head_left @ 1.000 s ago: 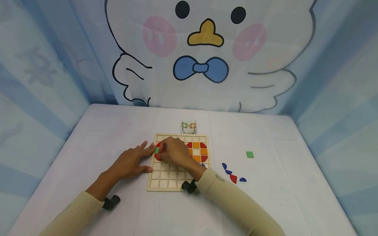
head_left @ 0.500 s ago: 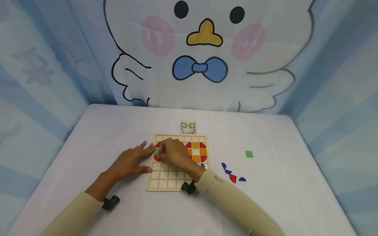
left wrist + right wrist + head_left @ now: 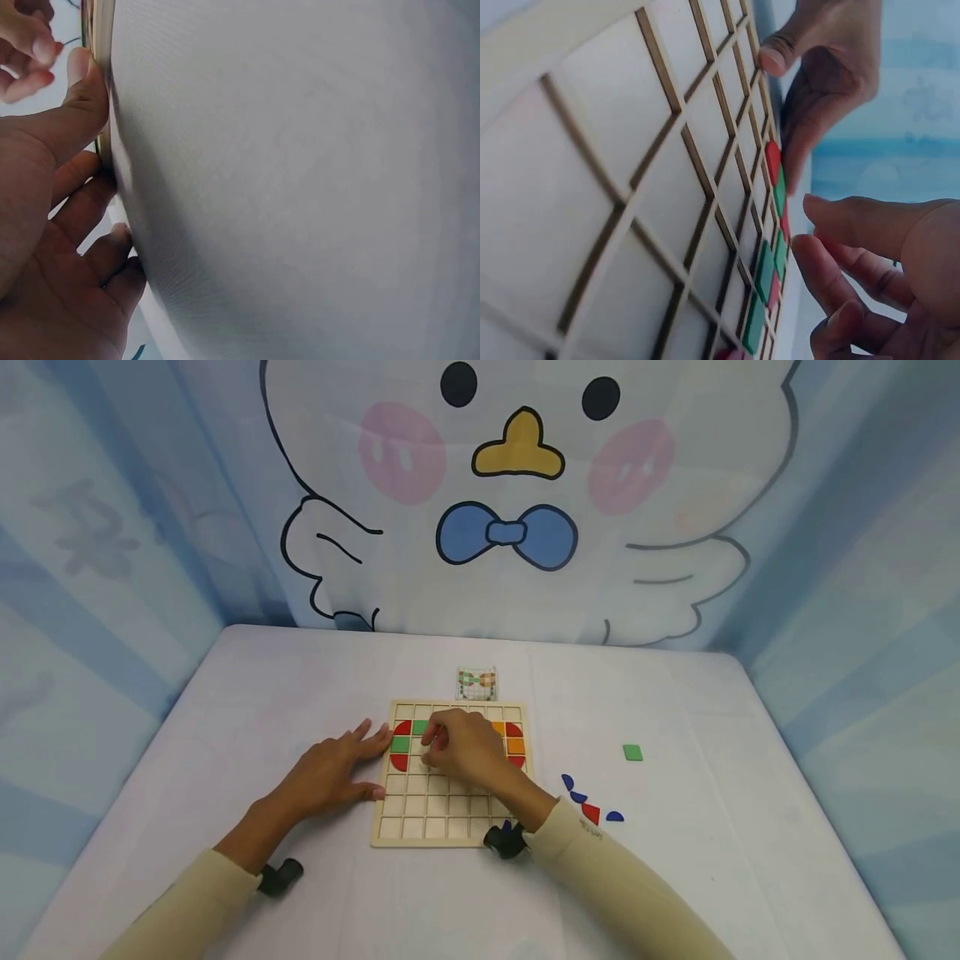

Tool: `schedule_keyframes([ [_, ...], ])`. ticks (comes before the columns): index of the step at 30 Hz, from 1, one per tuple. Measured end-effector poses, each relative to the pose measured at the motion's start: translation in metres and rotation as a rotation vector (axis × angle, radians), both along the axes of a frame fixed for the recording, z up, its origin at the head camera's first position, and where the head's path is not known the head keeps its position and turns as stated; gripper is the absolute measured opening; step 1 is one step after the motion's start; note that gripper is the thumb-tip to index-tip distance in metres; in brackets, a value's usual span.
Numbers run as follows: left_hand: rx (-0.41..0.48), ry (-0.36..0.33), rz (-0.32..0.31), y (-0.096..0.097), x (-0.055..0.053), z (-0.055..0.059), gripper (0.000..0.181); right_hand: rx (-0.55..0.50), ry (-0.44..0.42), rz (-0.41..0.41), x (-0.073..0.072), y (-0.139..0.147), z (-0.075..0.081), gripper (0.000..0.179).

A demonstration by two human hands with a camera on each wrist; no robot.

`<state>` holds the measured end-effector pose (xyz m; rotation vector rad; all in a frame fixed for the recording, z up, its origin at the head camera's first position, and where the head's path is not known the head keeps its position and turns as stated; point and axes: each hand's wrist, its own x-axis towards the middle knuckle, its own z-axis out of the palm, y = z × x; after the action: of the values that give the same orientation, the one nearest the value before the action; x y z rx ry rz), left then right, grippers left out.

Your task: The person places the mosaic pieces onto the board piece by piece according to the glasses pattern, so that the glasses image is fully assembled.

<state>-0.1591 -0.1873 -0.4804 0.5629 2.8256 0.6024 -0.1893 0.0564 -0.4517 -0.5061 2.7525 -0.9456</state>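
A wooden grid board lies on the table. Along its left edge rests my left hand, fingers spread, thumb touching the frame in the left wrist view. Just above the grid's upper middle hovers my right hand; its thumb and index finger are slightly apart with nothing visible between them. Near the board's left side sit a green square and a red quarter-round piece. Orange squares and more red pieces show at the right side. My right hand hides the cells between.
A small pattern card lies behind the board. To the right lie a loose green square, a loose red piece and several blue half-rounds. A printed curtain stands behind the table.
My right hand has moved right from the board's left-hand pieces, and its fingertips have parted a little. A green square in the top row now shows. My left hand stays put.
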Motion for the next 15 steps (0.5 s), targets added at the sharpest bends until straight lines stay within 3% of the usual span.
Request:
schedule_keyframes([
  [15,-0.029,-0.004,0.017,0.006,0.002,0.004,0.095,-0.003,-0.029,-0.185,0.023,0.079,0.015,0.016],
])
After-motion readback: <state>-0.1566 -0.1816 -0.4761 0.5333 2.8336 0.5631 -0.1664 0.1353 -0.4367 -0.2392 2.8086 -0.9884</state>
